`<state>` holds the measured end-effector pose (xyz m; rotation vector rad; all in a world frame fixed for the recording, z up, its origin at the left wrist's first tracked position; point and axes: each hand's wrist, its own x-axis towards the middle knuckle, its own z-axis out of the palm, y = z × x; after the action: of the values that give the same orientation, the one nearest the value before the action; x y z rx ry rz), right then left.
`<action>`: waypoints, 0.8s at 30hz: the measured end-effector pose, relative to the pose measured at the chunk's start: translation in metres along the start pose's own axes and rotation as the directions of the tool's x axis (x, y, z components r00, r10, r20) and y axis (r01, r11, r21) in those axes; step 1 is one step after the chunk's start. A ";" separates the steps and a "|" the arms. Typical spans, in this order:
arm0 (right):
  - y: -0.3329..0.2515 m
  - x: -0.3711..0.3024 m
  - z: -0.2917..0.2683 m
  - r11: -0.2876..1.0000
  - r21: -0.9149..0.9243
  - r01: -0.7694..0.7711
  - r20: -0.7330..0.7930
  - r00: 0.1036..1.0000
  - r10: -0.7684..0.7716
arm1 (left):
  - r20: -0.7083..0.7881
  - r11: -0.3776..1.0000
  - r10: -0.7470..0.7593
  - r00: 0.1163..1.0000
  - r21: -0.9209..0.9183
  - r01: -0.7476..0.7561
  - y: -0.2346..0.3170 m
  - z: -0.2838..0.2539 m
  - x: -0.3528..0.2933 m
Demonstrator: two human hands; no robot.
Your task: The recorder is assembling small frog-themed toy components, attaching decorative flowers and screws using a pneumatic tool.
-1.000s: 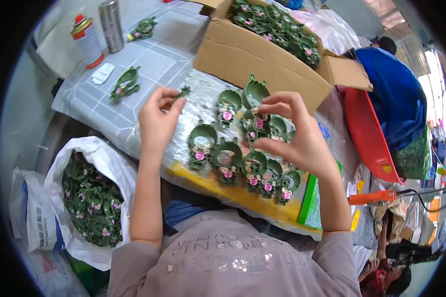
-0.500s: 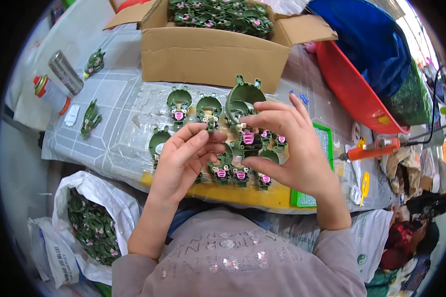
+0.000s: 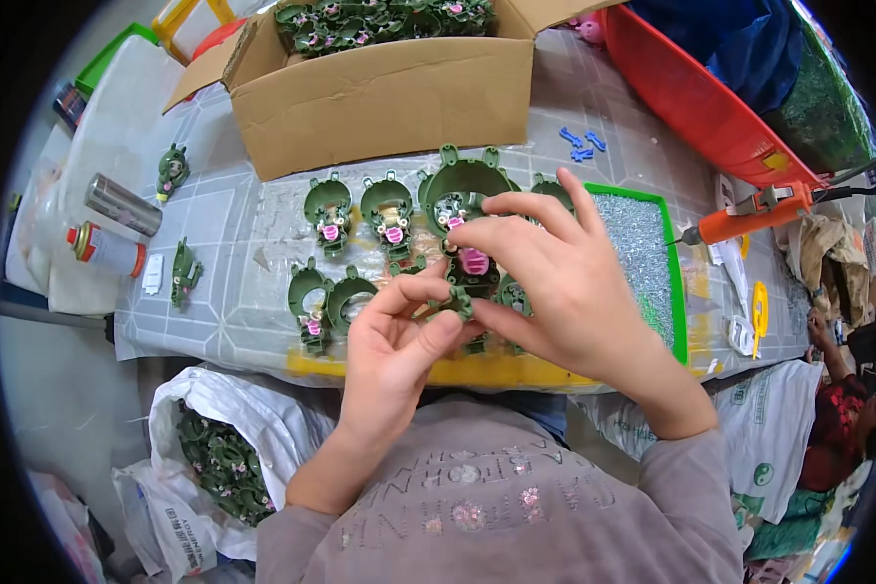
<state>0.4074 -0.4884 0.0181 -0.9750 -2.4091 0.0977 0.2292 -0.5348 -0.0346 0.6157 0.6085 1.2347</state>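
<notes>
My left hand (image 3: 399,336) pinches a small green plastic piece (image 3: 455,304) between thumb and fingers, above the near part of the work surface. Beside it is my right hand (image 3: 565,277), fingers apart and curved, its thumb close to that piece. Whether the thumb touches it I cannot tell. Under the right fingers stands a large green half-shell figure (image 3: 467,180) with a pink part in its body. Smaller green half-shell figures, such as one at the left (image 3: 328,209) and another next to it (image 3: 387,206), stand around it. My hands partly hide several of them.
A cardboard box (image 3: 380,107) of green pieces stands behind. Right of my hands are a green tray of screws (image 3: 679,292), blue pieces (image 3: 581,144), an orange power screwdriver (image 3: 754,214) and a red tub (image 3: 691,88). A spray can (image 3: 107,250) lies left; a white sack (image 3: 292,428) sits below.
My hands have come closer together, the left one bringing its small green piece toward the right thumb. The whole view has shifted, and the blue pieces and screw tray show more fully.
</notes>
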 end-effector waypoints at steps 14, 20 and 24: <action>0.008 -0.079 -0.030 0.937 -0.094 -0.337 0.111 0.932 0.346 | 0.440 0.261 0.005 0.898 0.866 -0.426 -0.032 -0.003 -0.015; 0.018 -0.106 -0.030 0.896 -0.154 -0.418 0.056 0.901 0.430 | 0.694 -0.315 0.104 0.712 0.702 -0.639 -0.109 0.005 0.002; 0.017 -0.114 -0.030 0.898 -0.130 -0.420 0.034 0.903 0.428 | 0.628 -0.465 0.170 0.760 0.731 -0.500 -0.123 0.015 0.024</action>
<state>0.5016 -0.5554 -0.0122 -1.5660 -2.2350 0.1423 0.3267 -0.5391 -0.1142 2.7370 1.3067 0.8764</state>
